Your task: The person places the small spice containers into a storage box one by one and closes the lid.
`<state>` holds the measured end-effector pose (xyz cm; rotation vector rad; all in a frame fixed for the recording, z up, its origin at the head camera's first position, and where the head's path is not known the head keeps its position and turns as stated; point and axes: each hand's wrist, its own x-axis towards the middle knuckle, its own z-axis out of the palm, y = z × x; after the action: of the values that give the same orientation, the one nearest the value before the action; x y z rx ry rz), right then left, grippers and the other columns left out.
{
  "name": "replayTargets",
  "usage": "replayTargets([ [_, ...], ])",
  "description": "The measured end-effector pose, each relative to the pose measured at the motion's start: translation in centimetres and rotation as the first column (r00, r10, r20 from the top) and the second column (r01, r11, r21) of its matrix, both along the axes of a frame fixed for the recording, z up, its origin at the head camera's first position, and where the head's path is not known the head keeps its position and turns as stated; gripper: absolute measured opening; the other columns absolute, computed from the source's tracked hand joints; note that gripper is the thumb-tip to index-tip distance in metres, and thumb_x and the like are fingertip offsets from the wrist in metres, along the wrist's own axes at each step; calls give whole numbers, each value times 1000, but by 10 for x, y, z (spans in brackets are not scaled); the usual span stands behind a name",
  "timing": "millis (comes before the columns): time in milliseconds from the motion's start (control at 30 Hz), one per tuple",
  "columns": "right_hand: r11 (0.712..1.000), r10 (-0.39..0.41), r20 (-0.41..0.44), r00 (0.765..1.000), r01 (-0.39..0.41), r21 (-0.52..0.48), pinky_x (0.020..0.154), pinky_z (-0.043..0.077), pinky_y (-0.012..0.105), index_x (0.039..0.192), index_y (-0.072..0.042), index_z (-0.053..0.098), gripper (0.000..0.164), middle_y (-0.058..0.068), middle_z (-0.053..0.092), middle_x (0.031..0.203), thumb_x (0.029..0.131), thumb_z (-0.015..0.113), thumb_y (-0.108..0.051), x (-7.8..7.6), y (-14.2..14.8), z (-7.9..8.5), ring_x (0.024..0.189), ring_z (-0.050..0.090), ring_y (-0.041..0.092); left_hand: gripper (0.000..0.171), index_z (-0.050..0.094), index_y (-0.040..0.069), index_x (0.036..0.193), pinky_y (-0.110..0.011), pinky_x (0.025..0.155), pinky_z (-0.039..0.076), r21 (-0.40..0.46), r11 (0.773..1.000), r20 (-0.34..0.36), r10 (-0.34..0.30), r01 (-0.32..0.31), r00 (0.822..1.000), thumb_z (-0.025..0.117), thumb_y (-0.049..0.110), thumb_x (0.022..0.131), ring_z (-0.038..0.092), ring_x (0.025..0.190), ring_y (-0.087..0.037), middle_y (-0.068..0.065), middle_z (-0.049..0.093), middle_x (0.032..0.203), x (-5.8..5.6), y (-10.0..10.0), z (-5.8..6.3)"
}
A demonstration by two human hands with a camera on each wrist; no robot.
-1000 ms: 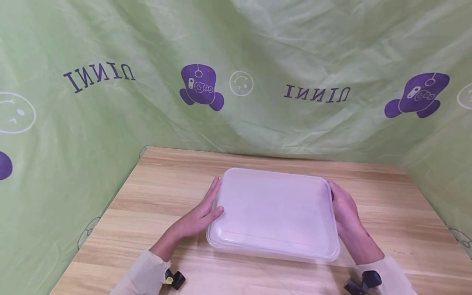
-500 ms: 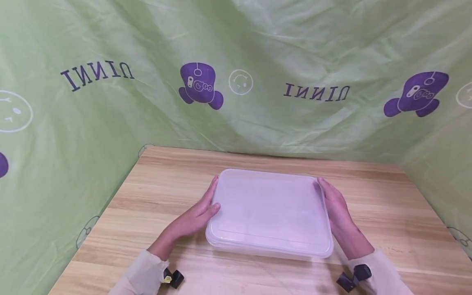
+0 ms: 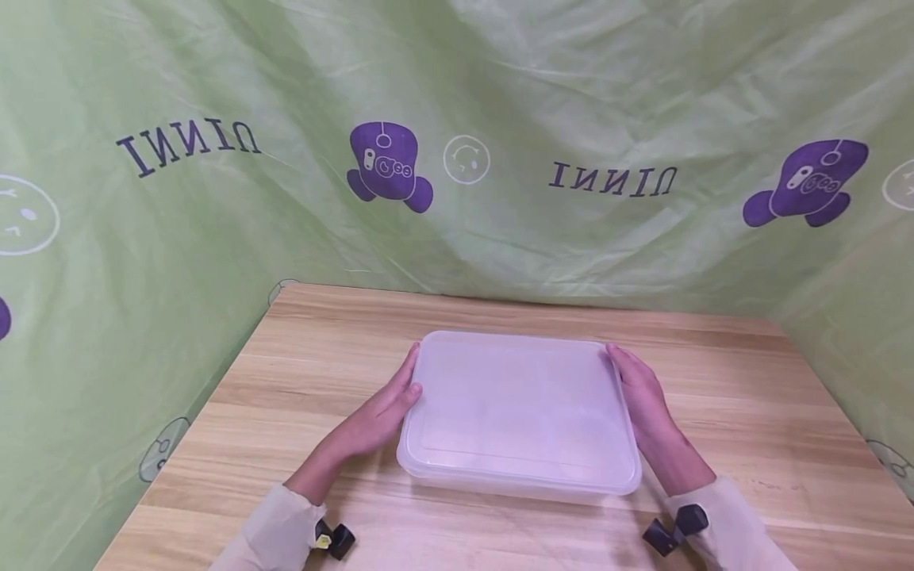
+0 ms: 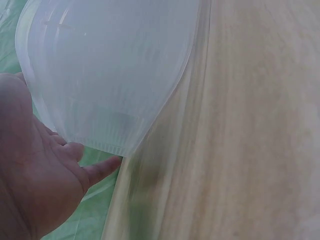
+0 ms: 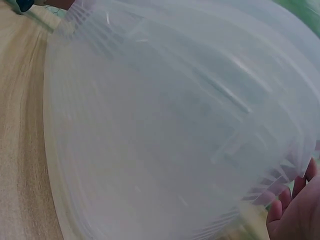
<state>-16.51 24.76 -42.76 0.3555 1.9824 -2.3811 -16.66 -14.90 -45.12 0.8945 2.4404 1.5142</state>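
Note:
A translucent white plastic storage box (image 3: pixel 521 412) with a rounded lid sits between both hands over the wooden table. In the left wrist view, the box's side (image 4: pixel 110 75) fills the upper left. My left hand (image 3: pixel 378 412) grips its left side, thumb at the lid's edge, fingers along the wall and near the bottom corner. My right hand (image 3: pixel 646 400) holds the opposite side; its thumb is hidden in the head view. In the right wrist view, the box (image 5: pixel 165 120) fills most of the picture, with curled fingertips (image 5: pixel 285 197) at its ribbed corner. What the box contains cannot be made out.
The wood-grain table (image 3: pixel 286 357) extends on all sides of the box. Green cloth (image 3: pixel 500 246) with purple prints hangs behind it and along both sides. Black straps or mounts (image 3: pixel 336 541) sit at the cuffs.
The box has shifted a little left and turned slightly, its right end moving most. My right hand has moved left with it, while the left hand has moved only slightly.

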Motion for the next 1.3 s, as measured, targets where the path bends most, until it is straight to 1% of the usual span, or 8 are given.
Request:
replayTargets([
  [133,1000,28,-1,1000,-28,-7,74,56,25,104,-19,61,27,-7,65,90,106,55,-45,-1,0,-2,81,63,7,64,-6,2,163,-43,122,5,16,1000,20,4,-5,1000,29,25,115,0,155,-28,-18,-5,170,-1,2,-1],
  [233,999,36,-4,999,-36,-18,74,56,25,104,-19,63,26,-6,65,90,106,55,-44,-1,-1,-3,81,63,8,65,-5,6,164,-46,122,7,23,1000,44,20,-21,999,31,29,115,4,155,-27,-16,-3,171,-2,3,0],
  [367,999,41,-11,999,-41,-31,72,56,25,103,-19,65,24,-5,65,89,106,57,-42,-1,0,-4,80,64,8,65,-3,9,165,-48,122,11,53,998,63,21,-24,998,32,29,115,9,155,-29,-14,1,171,-5,4,1],
  [500,999,46,-12,999,-46,-19,74,55,25,104,-20,65,20,-6,65,91,106,58,-39,-2,0,-2,82,64,7,63,2,5,165,-45,121,14,100,995,77,20,-28,997,34,24,114,13,154,-30,-15,7,170,-8,5,2],
  [700,999,54,4,999,-54,9,75,54,24,105,-22,64,15,-9,64,93,107,58,-35,-3,1,-1,84,62,6,63,10,-3,162,-41,120,18,121,990,119,55,-69,991,39,25,114,16,153,-28,-16,12,169,-14,6,3],
  [933,997,63,11,998,-64,37,73,54,25,106,-22,65,14,-9,65,94,106,60,-36,-3,3,0,84,62,6,63,16,-3,162,-39,117,27,128,986,140,89,-107,986,44,24,112,23,151,-29,-18,19,167,-21,9,3],
  [1133,999,52,28,998,-52,15,76,54,23,106,-23,66,13,-10,66,96,105,61,-34,-4,4,-3,86,62,6,57,24,-3,160,-44,119,27,145,979,186,118,-146,975,39,26,113,29,150,-32,-21,30,163,-26,15,4],
  [1300,997,70,30,997,-71,32,78,54,24,114,-23,65,16,-11,67,98,108,56,-35,-5,6,-5,89,63,5,51,33,-2,157,-49,120,26,153,965,200,181,-213,963,36,24,114,35,147,-36,-22,40,158,-29,21,5],
])
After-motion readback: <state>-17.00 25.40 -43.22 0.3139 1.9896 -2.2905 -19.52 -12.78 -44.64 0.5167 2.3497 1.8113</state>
